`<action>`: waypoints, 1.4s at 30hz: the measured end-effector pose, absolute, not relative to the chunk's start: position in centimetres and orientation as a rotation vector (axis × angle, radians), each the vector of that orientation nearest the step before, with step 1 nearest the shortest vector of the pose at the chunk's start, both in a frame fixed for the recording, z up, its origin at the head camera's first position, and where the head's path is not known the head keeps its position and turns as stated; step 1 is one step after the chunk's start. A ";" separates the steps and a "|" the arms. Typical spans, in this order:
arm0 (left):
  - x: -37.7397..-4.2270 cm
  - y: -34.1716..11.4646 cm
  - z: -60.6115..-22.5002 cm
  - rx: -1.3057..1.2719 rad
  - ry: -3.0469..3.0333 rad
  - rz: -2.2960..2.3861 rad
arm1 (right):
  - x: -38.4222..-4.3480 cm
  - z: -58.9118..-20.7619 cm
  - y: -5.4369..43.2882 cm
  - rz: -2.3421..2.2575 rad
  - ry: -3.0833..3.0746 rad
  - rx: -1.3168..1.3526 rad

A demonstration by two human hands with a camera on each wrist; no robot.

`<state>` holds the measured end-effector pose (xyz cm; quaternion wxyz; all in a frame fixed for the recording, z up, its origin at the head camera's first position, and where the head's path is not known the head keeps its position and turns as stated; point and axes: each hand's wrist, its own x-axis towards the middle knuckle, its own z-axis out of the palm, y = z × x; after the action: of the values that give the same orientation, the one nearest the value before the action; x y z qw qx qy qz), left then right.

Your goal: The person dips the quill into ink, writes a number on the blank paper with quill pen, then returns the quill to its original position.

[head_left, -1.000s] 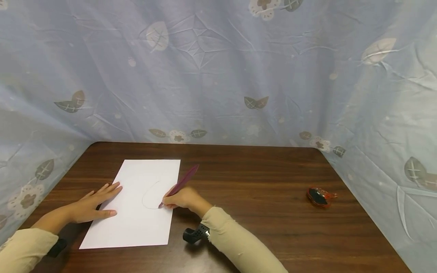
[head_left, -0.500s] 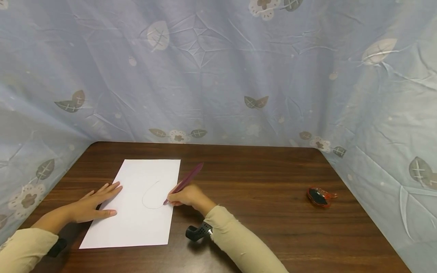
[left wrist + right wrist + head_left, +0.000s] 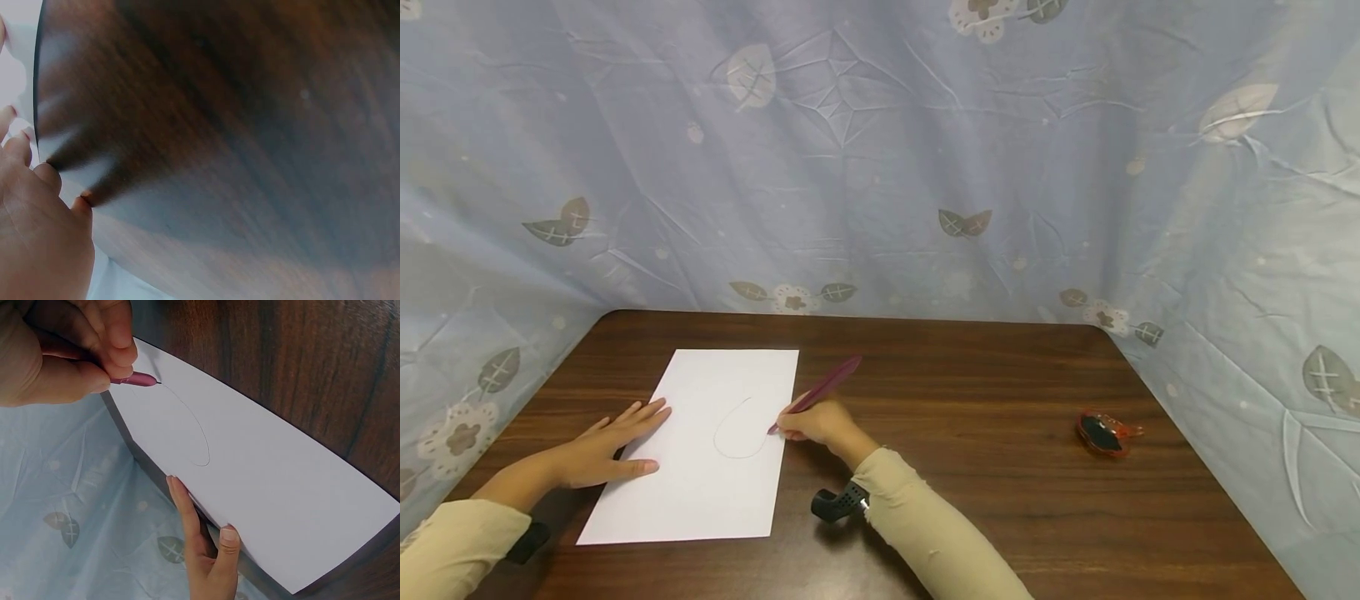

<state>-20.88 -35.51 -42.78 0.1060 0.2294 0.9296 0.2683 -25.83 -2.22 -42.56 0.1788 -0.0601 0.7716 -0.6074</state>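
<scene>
A white sheet of paper [image 3: 700, 500] lies on the left half of the brown wooden table [image 3: 955, 392]. My right hand [image 3: 822, 423] pinches a dark purple pen [image 3: 829, 383], its tip on the paper near the right edge. From that tip runs a thin curved line [image 3: 201, 428], rounded at the bottom and open at the top. My left hand [image 3: 602, 450] rests with spread, straight fingers over the sheet's left edge. Only part of the left hand [image 3: 44, 231] shows in the left wrist view, beside bare wood.
An orange-red object with a dark oval face [image 3: 1101, 433] lies on the table's right side. A pale blue curtain [image 3: 880, 167] with leaf and flower prints surrounds the table's back and sides. A black wrist device [image 3: 838, 502] hangs below the right sleeve.
My right hand has moved right and a little away with the pen, and the drawn line has grown along a curve up its right side. My left hand stays in place.
</scene>
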 end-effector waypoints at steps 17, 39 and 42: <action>-20.8 -35.6 -42.7 0.670 2.729 0.802 | -26.7 -43.2 -3.5 -1.848 2.216 -0.134; -21.0 -35.8 -42.9 0.666 2.718 0.810 | -26.1 -43.1 -5.6 -1.693 2.384 -0.011; -21.0 -35.7 -42.9 0.668 2.718 0.815 | -25.8 -43.0 -5.9 -1.676 2.390 0.025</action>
<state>-21.01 -35.71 -42.92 0.1132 0.2276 0.9264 0.2778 -25.84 -5.92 -43.03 0.1109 0.0086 0.8136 -0.5707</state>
